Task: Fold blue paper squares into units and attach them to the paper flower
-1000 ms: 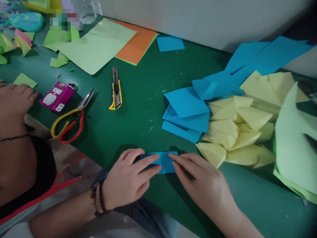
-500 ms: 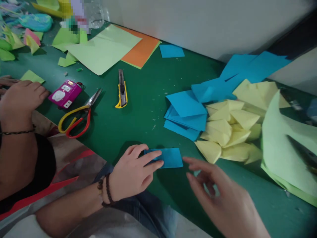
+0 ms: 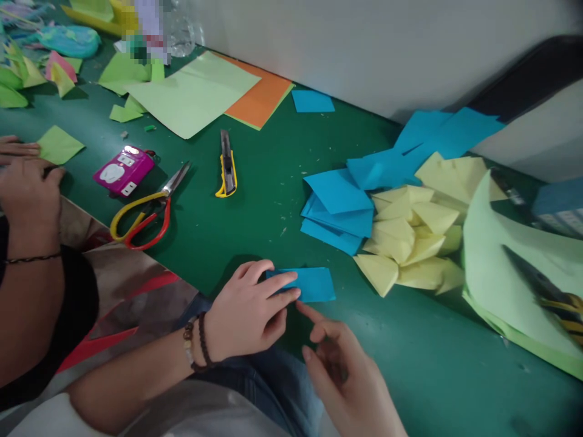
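Blue folded paper (image 3: 317, 284) on counter (image 3: 423, 352), long axis left–right. Left hand (image 3: 248, 306) nearer — fingers splayed, pressing its left end, not gripping. Right hand (image 3: 350, 364) empty (index out), by near edge — contact hard to tell.

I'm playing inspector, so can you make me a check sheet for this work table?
Surface: green table, sprinkled with pale specks.
Job's things: small blue paper on the table.
Clutter: scissors, yellow-handled cutter, purple box, more blue sheets, folded yellow pieces.
Hands: left hand resting on the small blue paper; right hand close by, contact unclear.
Cables: nothing clearly seen.
Surroundings: another person's hand at the left, pale wall behind.
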A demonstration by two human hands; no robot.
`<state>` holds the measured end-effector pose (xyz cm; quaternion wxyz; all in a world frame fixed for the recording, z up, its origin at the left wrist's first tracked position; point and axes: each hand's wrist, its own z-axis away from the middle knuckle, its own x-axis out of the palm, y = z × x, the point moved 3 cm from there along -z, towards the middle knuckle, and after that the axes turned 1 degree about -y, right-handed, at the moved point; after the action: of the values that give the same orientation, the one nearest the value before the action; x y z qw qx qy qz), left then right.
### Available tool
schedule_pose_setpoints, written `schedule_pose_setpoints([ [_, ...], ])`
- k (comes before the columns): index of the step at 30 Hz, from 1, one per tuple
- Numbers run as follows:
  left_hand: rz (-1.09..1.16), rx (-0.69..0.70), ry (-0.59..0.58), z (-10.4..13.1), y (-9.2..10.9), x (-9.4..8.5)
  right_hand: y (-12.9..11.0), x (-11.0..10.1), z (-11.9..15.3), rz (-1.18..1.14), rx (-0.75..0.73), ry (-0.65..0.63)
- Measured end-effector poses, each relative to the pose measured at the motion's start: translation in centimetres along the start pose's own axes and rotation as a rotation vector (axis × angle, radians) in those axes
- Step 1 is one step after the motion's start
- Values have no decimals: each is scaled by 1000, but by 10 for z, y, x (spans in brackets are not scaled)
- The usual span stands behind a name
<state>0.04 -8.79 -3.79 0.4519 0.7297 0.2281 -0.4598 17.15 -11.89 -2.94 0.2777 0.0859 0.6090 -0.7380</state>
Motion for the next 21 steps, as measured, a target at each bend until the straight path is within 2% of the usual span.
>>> schedule_pose_setpoints([
  [6,-7,7,-5,-1,0,0,2,5,3,-301,234,81],
  [9,-13,7,-7,-2,-1,0,4,-7,1,-307,263,186],
  [12,-11,8,-10,-1,-1,0,9,-24,1,-211,254,300],
  [14,-6,6,-17,-1,-1,-1,11,-33,-1,-63,185,361],
  [16,2,2,-22,0,0,-1,9,-36,-7,183,15,406],
  [19,12,-7,-31,1,0,-1,0,-26,-21,585,-287,434],
  [21,17,-16,-38,1,0,-1,-5,-15,-30,749,-386,423],
])
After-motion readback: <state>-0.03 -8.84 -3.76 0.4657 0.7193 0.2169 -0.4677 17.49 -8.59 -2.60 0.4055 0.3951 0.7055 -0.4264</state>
